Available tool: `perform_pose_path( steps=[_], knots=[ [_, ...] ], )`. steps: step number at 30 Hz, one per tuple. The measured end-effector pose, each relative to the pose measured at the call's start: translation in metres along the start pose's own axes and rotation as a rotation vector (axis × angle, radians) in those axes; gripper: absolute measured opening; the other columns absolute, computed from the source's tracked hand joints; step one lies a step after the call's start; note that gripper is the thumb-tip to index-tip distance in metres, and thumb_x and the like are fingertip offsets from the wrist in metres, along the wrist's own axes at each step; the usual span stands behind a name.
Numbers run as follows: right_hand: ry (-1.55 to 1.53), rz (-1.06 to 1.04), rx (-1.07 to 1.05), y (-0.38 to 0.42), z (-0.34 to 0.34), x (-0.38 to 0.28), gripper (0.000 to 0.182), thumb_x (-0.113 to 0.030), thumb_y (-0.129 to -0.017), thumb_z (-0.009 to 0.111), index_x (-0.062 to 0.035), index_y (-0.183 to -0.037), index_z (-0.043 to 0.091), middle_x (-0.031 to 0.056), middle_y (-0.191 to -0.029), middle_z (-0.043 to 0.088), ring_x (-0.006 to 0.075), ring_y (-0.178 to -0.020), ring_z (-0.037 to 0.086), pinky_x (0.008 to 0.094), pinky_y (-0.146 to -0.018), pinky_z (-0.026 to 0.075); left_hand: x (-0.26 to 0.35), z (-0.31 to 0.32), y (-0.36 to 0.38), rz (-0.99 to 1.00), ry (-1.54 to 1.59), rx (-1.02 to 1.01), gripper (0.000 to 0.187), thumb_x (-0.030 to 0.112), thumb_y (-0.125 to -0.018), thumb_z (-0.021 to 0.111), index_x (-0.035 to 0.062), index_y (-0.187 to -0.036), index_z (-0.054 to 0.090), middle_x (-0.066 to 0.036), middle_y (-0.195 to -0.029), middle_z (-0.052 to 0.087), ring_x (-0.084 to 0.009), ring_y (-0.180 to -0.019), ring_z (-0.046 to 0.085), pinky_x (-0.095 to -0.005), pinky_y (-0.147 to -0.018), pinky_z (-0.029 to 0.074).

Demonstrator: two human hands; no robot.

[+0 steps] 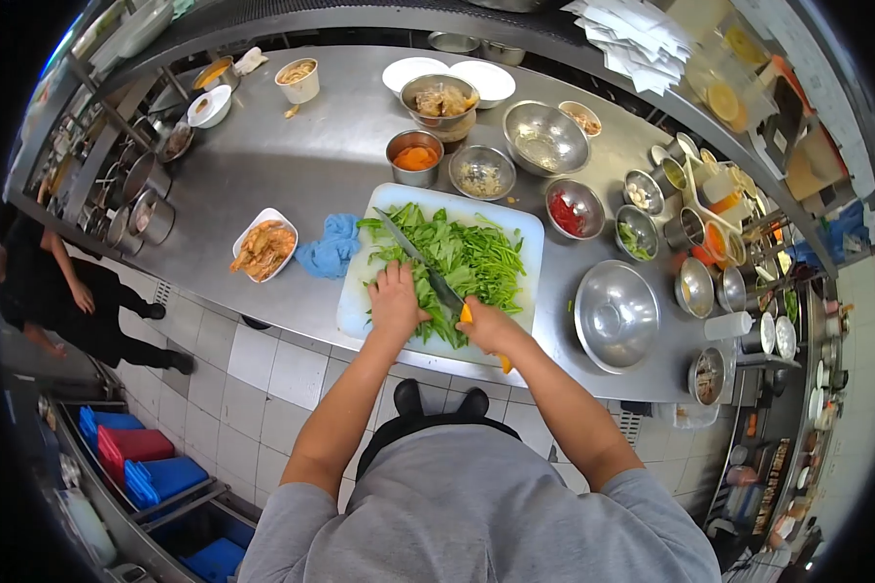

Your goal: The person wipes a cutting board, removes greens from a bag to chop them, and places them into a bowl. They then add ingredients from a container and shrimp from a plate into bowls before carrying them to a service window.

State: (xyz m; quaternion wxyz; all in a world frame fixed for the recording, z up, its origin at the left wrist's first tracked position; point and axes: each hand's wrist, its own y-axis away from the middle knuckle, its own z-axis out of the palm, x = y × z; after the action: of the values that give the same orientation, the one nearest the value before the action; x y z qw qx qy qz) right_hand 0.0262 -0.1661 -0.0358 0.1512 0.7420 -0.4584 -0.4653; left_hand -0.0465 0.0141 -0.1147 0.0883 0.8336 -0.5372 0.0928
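Stainless steel tabletop (292, 165): carries your white plastic cutting board (515, 253), set near its front edge.
Green leafy vegetables (476, 257): heaped across the middle of the board, stems and leaves mixed; the part nearest you looks cut shorter.
Left hand (396, 303): yours, pressed flat on the near end of the greens, fingers curled down on the pile rather than gripping it.
Right hand (486, 328): yours, closed round the orange handle of a long steel-bladed kitchen knife (420, 260); the blade runs up and left across the greens, close beside your left fingers.
Step in hand: chopping, by the look of it, with much of the heap above the blade uncut.
Next move calls for: by my reading, feeding the pile under the edge with your left fingertips tucked back, since blade and knuckles sit so near.
Blue crumpled cloth (329, 245): just beside the board's left edge.
White rectangular dish of orange fried pieces (263, 247): left of the cloth.
Large empty steel mixing bowl (616, 315): right of the board.
Small steel bowl of red sauce (574, 208): behind the board's right corner.
Person in dark clothes (63, 291): standing on the tiled floor at far left, apart from you.
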Motion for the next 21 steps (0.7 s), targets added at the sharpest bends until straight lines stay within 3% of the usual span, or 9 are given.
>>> perform_pose_path(
  steps=[1, 2, 3, 5, 9, 13, 18, 21],
  knots=[
    [0.027, 0.003, -0.012, 0.010, -0.009, -0.007, 0.039, -0.029, -0.092, 0.061, -0.0050, -0.119, 0.045, 0.0252, -0.087, 0.067, 0.0426, -0.080, 0.066, 0.0511, -0.071, 0.051, -0.005, -0.005, 0.000, 0.026, 0.049, 0.068, 0.096, 0.020, -0.052, 0.091, 0.0067, -0.135, 0.043, -0.012, -0.135, 0.047, -0.0329, -0.119, 0.048, -0.0475, -0.098, 0.038],
    [0.055, 0.007, -0.024, 0.015, -0.012, -0.006, 0.040, -0.029, -0.091, 0.061, -0.0048, -0.119, 0.046, 0.0253, -0.089, 0.067, 0.0423, -0.083, 0.066, 0.0507, -0.074, 0.052, -0.013, -0.008, -0.001, 0.031, 0.041, 0.066, 0.096, 0.020, -0.052, 0.091, 0.0067, -0.135, 0.043, -0.012, -0.135, 0.047, -0.0329, -0.119, 0.048, -0.0475, -0.098, 0.038],
    [0.222, -0.174, 0.156, -0.002, 0.002, 0.022, 0.043, -0.030, -0.091, 0.060, -0.0065, -0.124, 0.046, 0.0243, -0.088, 0.067, 0.0424, -0.082, 0.066, 0.0505, -0.074, 0.052, -0.023, -0.008, -0.003, 0.074, 0.068, 0.087, 0.089, 0.014, -0.053, 0.088, 0.0061, -0.131, 0.046, -0.012, -0.130, 0.049, -0.0329, -0.116, 0.049, -0.0472, -0.096, 0.039],
    [0.230, -0.209, 0.237, 0.015, 0.001, 0.026, 0.044, -0.031, -0.092, 0.060, -0.0069, -0.125, 0.046, 0.0242, -0.089, 0.067, 0.0428, -0.083, 0.066, 0.0507, -0.074, 0.052, -0.030, -0.013, -0.002, 0.105, 0.144, 0.133, 0.072, 0.001, -0.055, 0.079, 0.0048, -0.122, 0.053, -0.012, -0.120, 0.054, -0.0331, -0.112, 0.050, -0.0462, -0.092, 0.041],
    [0.155, -0.222, 0.398, 0.051, 0.000, 0.018, 0.042, -0.031, -0.092, 0.060, -0.0070, -0.124, 0.046, 0.0246, -0.091, 0.068, 0.0444, -0.087, 0.065, 0.0516, -0.077, 0.051, -0.043, -0.008, -0.006, 0.115, 0.184, 0.133, 0.069, 0.001, -0.057, 0.077, 0.0044, -0.121, 0.054, -0.013, -0.119, 0.055, -0.0346, -0.111, 0.051, -0.0462, -0.090, 0.042],
    [0.045, -0.173, 0.419, 0.079, 0.010, 0.022, 0.043, -0.031, -0.092, 0.060, -0.0043, -0.122, 0.046, 0.0238, -0.091, 0.068, 0.0449, -0.087, 0.065, 0.0519, -0.076, 0.050, -0.047, -0.017, -0.019, 0.175, 0.159, 0.150, 0.059, 0.000, -0.059, 0.074, 0.0024, -0.115, 0.055, -0.017, -0.113, 0.057, -0.0370, -0.105, 0.054, -0.0471, -0.086, 0.045],
    [-0.198, -0.097, 0.679, 0.111, 0.050, 0.110, 0.043, -0.031, -0.090, 0.065, -0.0011, -0.118, 0.050, 0.0236, -0.098, 0.067, 0.0428, -0.094, 0.064, 0.0471, -0.076, 0.050, -0.052, -0.028, -0.035, 0.309, 0.158, 0.083, 0.049, -0.002, -0.061, 0.071, -0.0009, -0.108, 0.055, -0.021, -0.105, 0.059, -0.0398, -0.102, 0.056, -0.0479, -0.084, 0.047],
    [-0.345, 0.090, 0.687, 0.128, 0.073, 0.151, 0.041, -0.028, -0.089, 0.068, -0.0019, -0.117, 0.053, 0.0232, -0.102, 0.066, 0.0407, -0.096, 0.064, 0.0443, -0.080, 0.050, -0.053, -0.022, -0.035, 0.347, 0.196, 0.095, 0.046, -0.005, -0.063, 0.069, -0.0030, -0.107, 0.055, -0.023, -0.102, 0.059, -0.0423, -0.100, 0.056, -0.0483, -0.085, 0.047]
  ],
)
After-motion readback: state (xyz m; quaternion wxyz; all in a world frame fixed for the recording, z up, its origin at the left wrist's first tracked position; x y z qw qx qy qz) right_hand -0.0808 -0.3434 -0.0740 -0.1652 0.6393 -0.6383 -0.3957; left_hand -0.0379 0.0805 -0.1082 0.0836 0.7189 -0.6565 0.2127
